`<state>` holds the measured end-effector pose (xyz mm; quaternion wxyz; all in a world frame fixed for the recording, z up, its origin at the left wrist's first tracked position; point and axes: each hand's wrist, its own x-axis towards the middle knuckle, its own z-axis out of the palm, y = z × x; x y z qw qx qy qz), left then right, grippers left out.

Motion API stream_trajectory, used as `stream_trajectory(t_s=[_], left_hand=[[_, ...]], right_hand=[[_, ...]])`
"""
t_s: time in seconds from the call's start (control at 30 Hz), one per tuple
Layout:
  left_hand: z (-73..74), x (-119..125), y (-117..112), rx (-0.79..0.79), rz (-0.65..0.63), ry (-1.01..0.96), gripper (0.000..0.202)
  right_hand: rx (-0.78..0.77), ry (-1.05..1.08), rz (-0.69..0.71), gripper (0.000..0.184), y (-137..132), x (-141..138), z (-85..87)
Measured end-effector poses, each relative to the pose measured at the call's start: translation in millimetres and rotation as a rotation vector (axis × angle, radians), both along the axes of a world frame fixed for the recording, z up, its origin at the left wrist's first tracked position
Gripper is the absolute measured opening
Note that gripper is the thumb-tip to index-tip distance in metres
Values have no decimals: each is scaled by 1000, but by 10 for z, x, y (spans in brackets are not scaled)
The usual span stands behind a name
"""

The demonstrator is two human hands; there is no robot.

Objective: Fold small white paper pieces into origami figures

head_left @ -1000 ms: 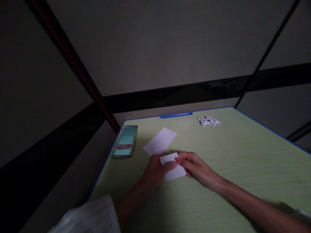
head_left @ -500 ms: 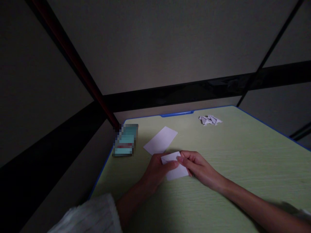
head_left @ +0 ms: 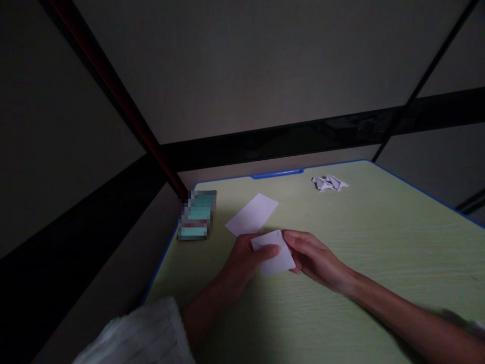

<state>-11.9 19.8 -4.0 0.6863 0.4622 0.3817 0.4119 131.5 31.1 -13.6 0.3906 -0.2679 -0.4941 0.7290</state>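
Note:
A small white folded paper (head_left: 276, 257) lies on the light green table (head_left: 379, 237), held between both hands. My left hand (head_left: 244, 263) pinches its left edge, thumb laid across the top. My right hand (head_left: 314, 258) grips its right edge, fingers curled beneath and beside it. A flat white paper sheet (head_left: 252, 214) lies just beyond the hands, apart from them.
A blurred teal box (head_left: 197, 214) sits at the table's left edge. A small heap of folded white paper pieces (head_left: 329, 182) lies near the far edge. The table has a blue rim (head_left: 278, 174). Dark walls with black and red beams stand behind.
The right thumb has slid off the top of the folded paper to its right edge, exposing more of the paper. The view has tilted slightly.

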Motion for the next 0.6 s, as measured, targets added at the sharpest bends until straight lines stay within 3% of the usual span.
stream_trajectory(t_s=[0.1, 0.3, 0.6], left_hand=[[20, 5, -5, -4, -29, -38, 25], [21, 21, -31, -44, 23, -32, 25], [15, -5, -1, -52, 51, 34, 26]], right_hand=[[-12, 66, 25, 31, 0, 8, 18], [114, -88, 51, 18, -6, 34, 21], [191, -296, 37, 23, -46, 53, 101]])
